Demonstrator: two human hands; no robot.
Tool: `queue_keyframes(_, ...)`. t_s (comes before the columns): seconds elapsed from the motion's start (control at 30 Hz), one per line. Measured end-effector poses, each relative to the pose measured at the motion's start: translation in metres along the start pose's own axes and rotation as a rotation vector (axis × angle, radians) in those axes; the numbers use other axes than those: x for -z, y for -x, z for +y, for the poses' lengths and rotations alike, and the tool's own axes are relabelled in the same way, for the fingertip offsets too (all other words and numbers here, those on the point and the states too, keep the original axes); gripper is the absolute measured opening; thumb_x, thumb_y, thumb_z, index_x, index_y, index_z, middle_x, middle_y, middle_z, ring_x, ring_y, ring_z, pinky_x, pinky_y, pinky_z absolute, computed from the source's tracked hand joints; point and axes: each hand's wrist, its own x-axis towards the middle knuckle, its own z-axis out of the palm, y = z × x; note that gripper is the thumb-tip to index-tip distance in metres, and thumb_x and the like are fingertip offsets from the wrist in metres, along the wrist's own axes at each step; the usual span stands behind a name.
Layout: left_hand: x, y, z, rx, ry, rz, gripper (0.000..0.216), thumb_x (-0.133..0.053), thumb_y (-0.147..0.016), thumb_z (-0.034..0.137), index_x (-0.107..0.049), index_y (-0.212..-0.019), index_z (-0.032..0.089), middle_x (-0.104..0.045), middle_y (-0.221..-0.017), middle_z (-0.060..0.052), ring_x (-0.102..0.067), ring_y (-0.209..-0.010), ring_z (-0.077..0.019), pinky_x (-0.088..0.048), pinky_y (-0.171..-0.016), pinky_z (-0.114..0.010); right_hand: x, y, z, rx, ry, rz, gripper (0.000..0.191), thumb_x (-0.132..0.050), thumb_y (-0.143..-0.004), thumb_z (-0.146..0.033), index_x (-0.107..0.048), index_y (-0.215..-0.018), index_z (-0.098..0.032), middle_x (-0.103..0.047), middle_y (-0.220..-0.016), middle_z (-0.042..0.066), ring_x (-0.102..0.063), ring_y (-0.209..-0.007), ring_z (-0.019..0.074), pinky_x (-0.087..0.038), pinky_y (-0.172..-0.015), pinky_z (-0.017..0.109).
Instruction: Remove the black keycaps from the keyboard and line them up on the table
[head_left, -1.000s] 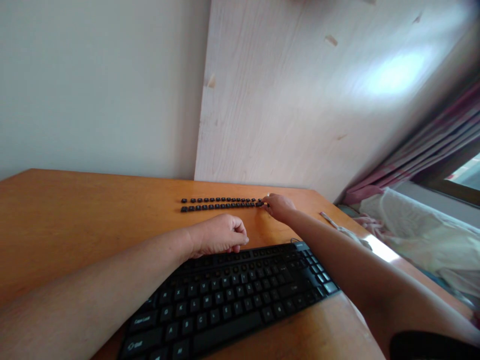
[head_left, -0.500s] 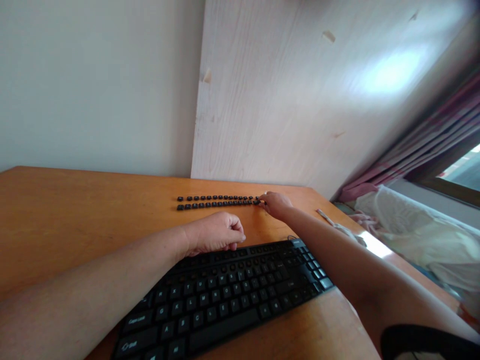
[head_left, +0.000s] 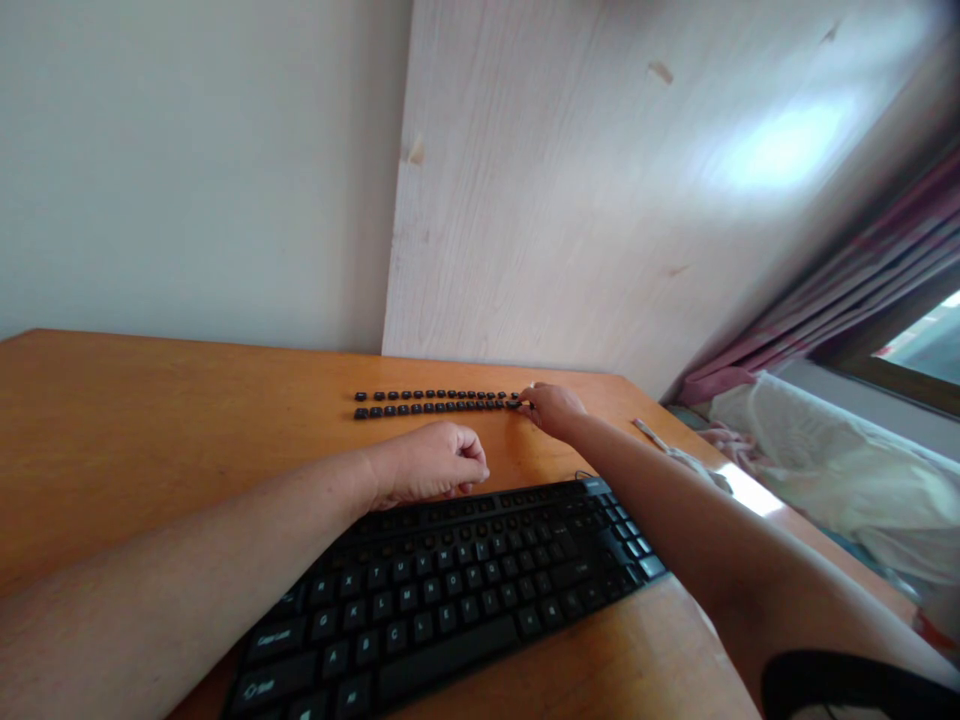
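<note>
Right grip: fingertips nearly together at the right end of the near row of small square black plastic keycaps; pinching or just touching, can't tell. Both keycap rows run leftward from there. Left grip: loosely curled over back edge of long black plastic keyboard; contents hidden. White legends below it: Caps Lock, A, B, C, K, L. Bench: smooth orange-brown wood.

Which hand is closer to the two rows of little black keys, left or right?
Right. The right hand is at the right end of the rows of little black keys; the left hand is curled above the keyboard's far edge, nearer the wearer.
</note>
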Motion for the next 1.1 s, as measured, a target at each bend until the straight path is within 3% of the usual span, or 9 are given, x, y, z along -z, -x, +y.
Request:
queue_keyframes(0.3, 0.001, 0.003, 0.004, 0.01, -0.036, 0.012, 0.026, -0.06, -0.068, 0.04, -0.061, -0.083, 0.019, -0.063, -0.075, 0.0, -0.054, -0.066, -0.014, -0.039, -0.057, -0.024, 0.001, 0.003, 0.001, 0.0, -0.016, 0.008, 0.034, -0.047, -0.095, -0.037, -0.061, -0.123, -0.024, -0.062, -0.112, 0.009, -0.06, -0.098, 0.0234, -0.044, -0.079, 0.029)
queue_keyframes(0.7, 0.002, 0.003, 0.002, 0.022, -0.028, -0.074, 0.023, -0.058, -0.067, 0.037, -0.064, -0.08, 0.019, -0.063, -0.073, 0.0, -0.054, -0.064, -0.0134, -0.037, -0.057, -0.024, 0.003, 0.007, 0.006, 0.018, -0.116, 0.07, 0.033, -0.049, -0.094, -0.037, -0.062, -0.121, -0.023, -0.063, -0.113, 0.009, -0.059, -0.1, 0.0225, -0.044, -0.082, 0.029)
queue_keyframes(0.9, 0.004, 0.008, 0.003, 0.036, -0.024, -0.117, 0.021, -0.06, -0.067, 0.039, -0.066, -0.075, 0.02, -0.062, -0.068, 0.001, -0.051, -0.06, -0.0123, -0.035, -0.055, -0.024, 0.008, 0.037, 0.011, 0.031, -0.233, 0.161, 0.033, -0.046, -0.095, -0.038, -0.063, -0.119, -0.022, -0.066, -0.11, 0.006, -0.061, -0.092, 0.0182, -0.045, -0.079, 0.026)
queue_keyframes(1.1, 0.009, 0.008, -0.002, 0.016, 0.003, -0.167, 0.026, -0.062, -0.071, 0.04, -0.071, -0.082, 0.019, -0.068, -0.08, -0.002, -0.057, -0.069, -0.0141, -0.041, -0.064, -0.026, 0.007, 0.09, 0.026, 0.056, -0.557, 0.295, 0.032, -0.049, -0.09, -0.04, -0.069, -0.105, -0.02, -0.07, -0.102, 0.006, -0.064, -0.088, 0.0196, -0.049, -0.079, 0.029)
